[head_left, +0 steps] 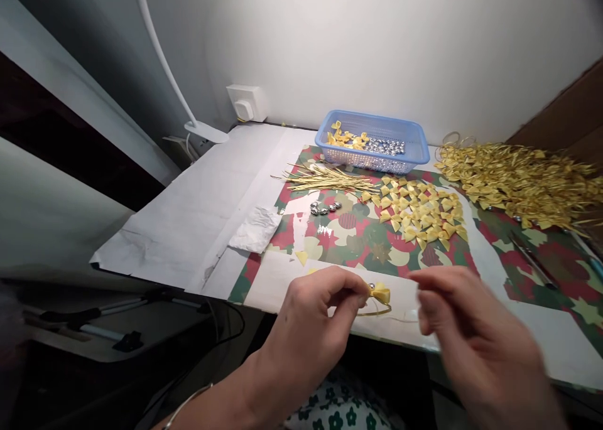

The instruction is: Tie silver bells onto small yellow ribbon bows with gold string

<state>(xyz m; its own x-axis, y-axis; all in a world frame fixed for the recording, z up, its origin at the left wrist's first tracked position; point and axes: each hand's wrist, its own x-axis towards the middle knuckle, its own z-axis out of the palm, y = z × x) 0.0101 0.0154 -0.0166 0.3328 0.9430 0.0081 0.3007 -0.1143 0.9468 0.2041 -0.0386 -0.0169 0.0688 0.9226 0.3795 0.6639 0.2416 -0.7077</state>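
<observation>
Thumb and forefinger of my left hand [325, 304] pinch a yellow ribbon bow [379, 294] just above the table's front edge. A small silver bead [372, 286] shows at the bow's knot, and a loop of gold cord [374, 312] hangs under it. To the right of the bow, my right hand [471, 336] is raised and slightly blurred, its thumb close against the bent forefinger. A thin pale strand [402, 320] stretches from near the bow towards that thumb. What those fingers hold, if anything, I cannot make out.
Rows of yellow bows [419, 210], gold cord lengths [325, 179] and silver beads [325, 208] lie on the patterned sheet [348, 248]. Behind stands a blue basket [377, 122] of bows and beads. At right are a gold pile [518, 179] and tweezers [532, 260]; crumpled paper [255, 229] lies left.
</observation>
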